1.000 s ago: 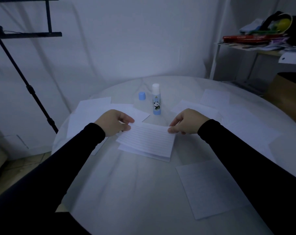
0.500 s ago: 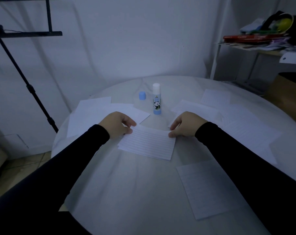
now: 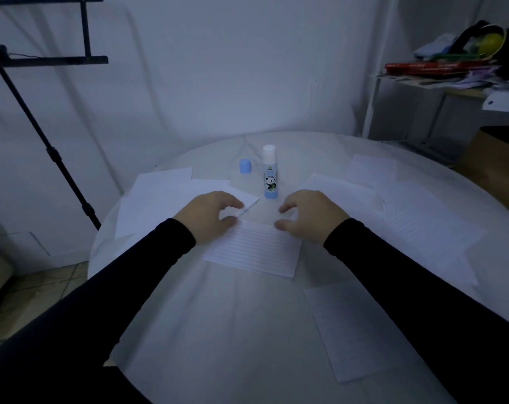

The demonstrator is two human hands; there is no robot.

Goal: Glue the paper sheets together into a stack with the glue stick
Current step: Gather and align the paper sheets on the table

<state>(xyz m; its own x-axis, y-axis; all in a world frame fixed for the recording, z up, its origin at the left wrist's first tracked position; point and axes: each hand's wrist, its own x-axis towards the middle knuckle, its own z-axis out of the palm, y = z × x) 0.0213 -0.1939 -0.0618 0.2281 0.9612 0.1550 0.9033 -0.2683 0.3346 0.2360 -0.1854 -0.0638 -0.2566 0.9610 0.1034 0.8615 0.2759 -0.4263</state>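
Observation:
A lined paper stack lies flat at the middle of the round white table. My left hand is at the stack's far left corner, thumb touching the paper, fingers loosely arched above it. My right hand is at the far right edge, thumb on the paper, fingers spread and raised. Neither hand holds anything. Just beyond the hands the glue stick stands upright and uncapped, with its blue cap standing to its left.
Loose sheets lie at the left, at the right and near me on the right. A black tripod stand rises left of the table. A cluttered shelf stands at the back right.
The top sheet came down flat onto the sheet under it. Both hands stopped pinching its far corners, and their fingers opened and lifted.

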